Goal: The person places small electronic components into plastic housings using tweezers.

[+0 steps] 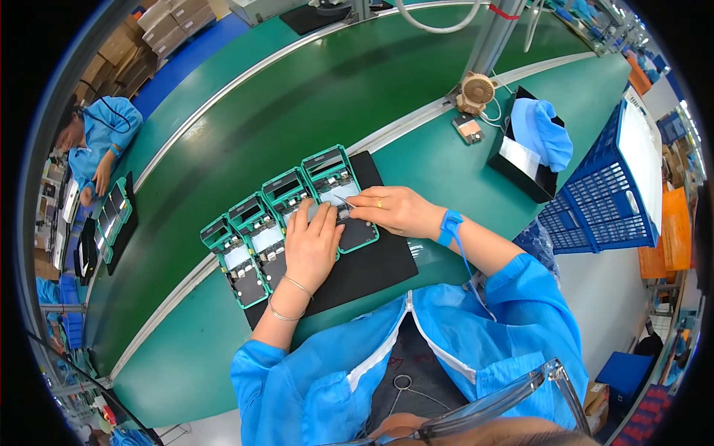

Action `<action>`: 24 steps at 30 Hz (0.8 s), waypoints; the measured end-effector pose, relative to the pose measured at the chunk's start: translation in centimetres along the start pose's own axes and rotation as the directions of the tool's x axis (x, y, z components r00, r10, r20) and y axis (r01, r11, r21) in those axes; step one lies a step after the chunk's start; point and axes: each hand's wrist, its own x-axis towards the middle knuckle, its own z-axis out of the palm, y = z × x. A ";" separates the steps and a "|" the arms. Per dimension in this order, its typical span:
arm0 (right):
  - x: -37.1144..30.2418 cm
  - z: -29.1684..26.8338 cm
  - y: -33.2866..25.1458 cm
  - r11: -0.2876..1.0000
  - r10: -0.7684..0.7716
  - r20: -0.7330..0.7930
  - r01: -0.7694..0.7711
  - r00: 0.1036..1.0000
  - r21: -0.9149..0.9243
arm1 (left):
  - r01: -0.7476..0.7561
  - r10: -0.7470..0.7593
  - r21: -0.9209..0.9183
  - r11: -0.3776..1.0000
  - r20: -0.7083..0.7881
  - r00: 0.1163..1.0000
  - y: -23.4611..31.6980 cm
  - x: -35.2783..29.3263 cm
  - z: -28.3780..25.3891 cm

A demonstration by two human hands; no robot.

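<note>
Several green-framed device housings with circuit parts inside stand side by side on a black mat. My right hand pinches tweezers, whose thin tip points left over the rightmost housing. My left hand lies with fingers stretched over the neighbouring housing and the edge of the rightmost one, hiding much of both lower parts. Left of it are two more housings, one with a pale rectangle inside and the leftmost housing uncovered.
A dark green conveyor belt runs beyond the mat. To the right are a small fan, a black box with blue cloth and a blue crate. A co-worker sits at the far left beside similar housings. A blue wrist strap cord hangs from my right wrist.
</note>
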 end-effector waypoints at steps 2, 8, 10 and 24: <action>0.3 0.8 0.5 1.000 -0.006 0.010 0.006 1.000 -0.022 | 0.003 -0.003 -0.007 1.000 -0.010 1.000 0.1 -0.1 0.3; 0.7 1.4 1.1 0.999 -0.019 0.065 0.022 0.998 -0.034 | 0.065 -0.064 -0.059 0.996 0.023 0.998 0.1 -0.4 0.5; 0.7 1.4 1.1 0.998 -0.028 0.068 0.032 0.997 -0.051 | 0.063 -0.062 -0.064 0.996 0.023 0.998 0.1 -0.3 0.6; 1.0 1.1 1.4 0.998 -0.039 0.103 0.045 0.994 -0.052 | 0.094 -0.091 -0.043 0.995 0.078 0.993 0.1 0.0 0.3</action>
